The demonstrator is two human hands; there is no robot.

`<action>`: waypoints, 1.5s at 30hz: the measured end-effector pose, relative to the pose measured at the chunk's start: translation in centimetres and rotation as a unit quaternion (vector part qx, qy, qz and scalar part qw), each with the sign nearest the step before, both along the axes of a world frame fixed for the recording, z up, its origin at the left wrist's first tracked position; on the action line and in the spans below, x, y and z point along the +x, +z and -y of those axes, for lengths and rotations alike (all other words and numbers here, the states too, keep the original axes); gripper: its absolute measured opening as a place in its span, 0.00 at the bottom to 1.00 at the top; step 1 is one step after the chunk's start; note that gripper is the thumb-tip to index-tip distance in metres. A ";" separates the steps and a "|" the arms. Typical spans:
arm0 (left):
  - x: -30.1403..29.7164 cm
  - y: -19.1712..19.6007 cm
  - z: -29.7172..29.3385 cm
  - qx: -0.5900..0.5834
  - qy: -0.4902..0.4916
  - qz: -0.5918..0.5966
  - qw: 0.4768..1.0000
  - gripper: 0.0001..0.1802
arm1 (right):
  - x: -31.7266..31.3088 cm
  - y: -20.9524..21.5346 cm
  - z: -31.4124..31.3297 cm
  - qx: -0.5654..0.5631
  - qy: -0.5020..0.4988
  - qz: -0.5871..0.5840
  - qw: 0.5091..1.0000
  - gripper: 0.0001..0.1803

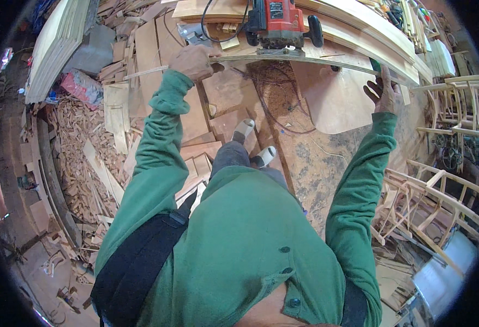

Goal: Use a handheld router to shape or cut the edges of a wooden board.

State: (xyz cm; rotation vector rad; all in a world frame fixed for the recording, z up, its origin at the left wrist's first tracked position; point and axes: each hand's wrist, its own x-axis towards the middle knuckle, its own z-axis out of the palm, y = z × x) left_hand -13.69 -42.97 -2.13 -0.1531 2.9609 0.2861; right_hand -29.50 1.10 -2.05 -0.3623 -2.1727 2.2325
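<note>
Behind the router (284, 22) lie your stacked boards (367, 35), and along the router's near side runs your thin board (237, 57), edge toward you, meeting its base, though whether it bears the tool's weight can't be told. Your left hand (193, 62) closes over that edge left of the router, while your right hand (382, 94) is at the edge right of it, fingers spread, grip unclear; the wide stance probably steadies both ends. The cord (203, 24) loops left of the router, seemingly clear of your hands.
</note>
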 end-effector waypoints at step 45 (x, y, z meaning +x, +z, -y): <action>0.6 0.6 -1.3 -0.003 0.063 -0.018 0.998 0.17 | 0.5 2.7 1.5 0.399 -0.044 -0.224 0.888 0.21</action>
